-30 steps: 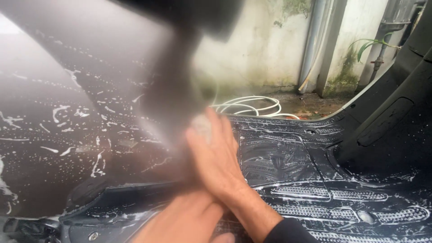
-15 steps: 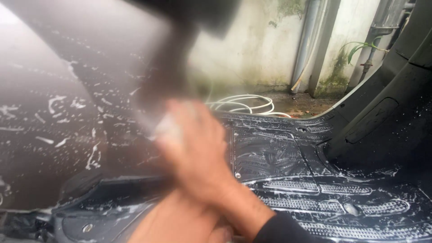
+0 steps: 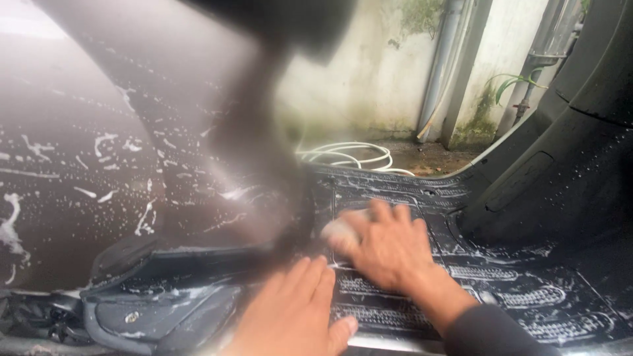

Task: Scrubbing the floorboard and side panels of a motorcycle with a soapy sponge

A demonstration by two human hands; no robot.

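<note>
My right hand presses a pale sponge flat on the soapy black ribbed floorboard of a scooter; only the sponge's left end shows past the fingers. My left hand rests lower left, palm down on the floorboard's front edge, fingers together, holding nothing. A dark blurred upright part of the scooter stands just left of the sponge.
A dark brown body panel streaked with white suds fills the left. A black side panel rises at right. Behind lie a coiled white hose, a grey drainpipe and a stained wall.
My right hand with the sponge has slid from the left, near the brown panel, to the right and down onto the floorboard. My left hand now lies flat at the lower edge.
</note>
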